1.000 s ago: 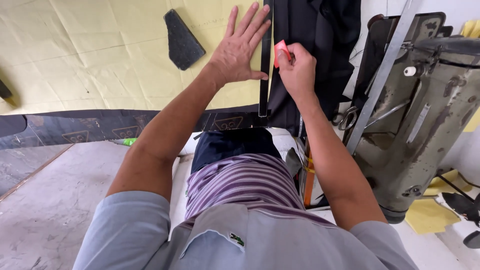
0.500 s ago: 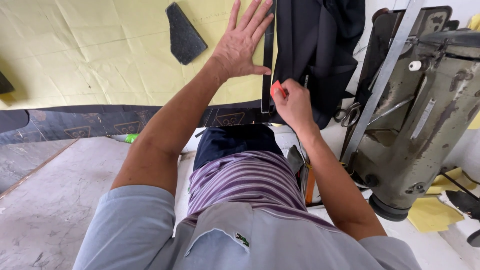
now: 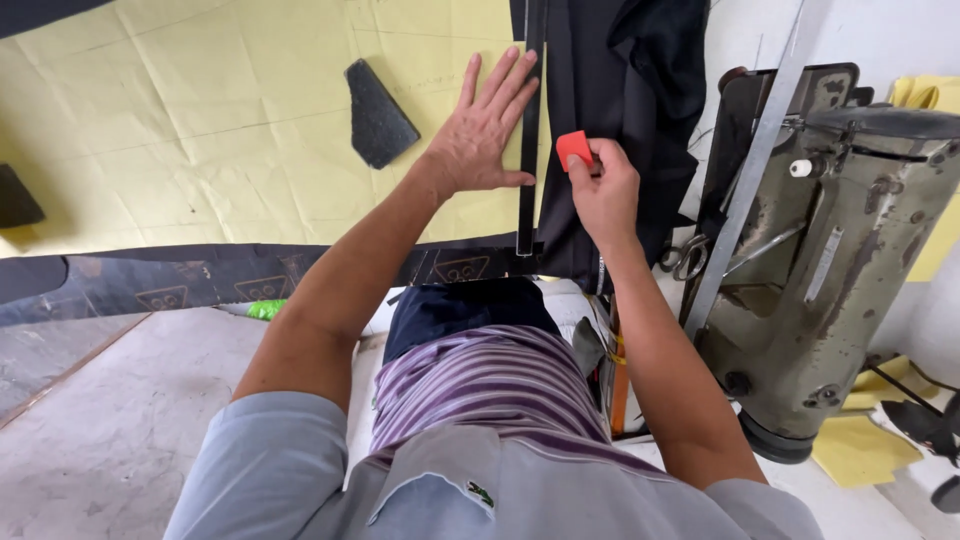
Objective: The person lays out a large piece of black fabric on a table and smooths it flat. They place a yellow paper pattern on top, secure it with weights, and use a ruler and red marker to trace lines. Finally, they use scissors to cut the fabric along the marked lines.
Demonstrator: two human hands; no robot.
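the light on my bench is bright and even, soft daylight with no hard glare. my left hand (image 3: 485,140) throws only a faint shadow on the yellow paper (image 3: 200,130). the black cloth (image 3: 620,110) swallows detail, its folds barely readable. the picture is sharp in the middle; straight lines bow toward the edges (wide lens), and my shirt (image 3: 480,470) close to the camera looks slightly soft. the white wall (image 3: 880,40) is nearly blown out.

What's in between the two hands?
A long dark ruler lies between the left hand and the right hand, which pinches a red chalk over black cloth. The head view shows it.
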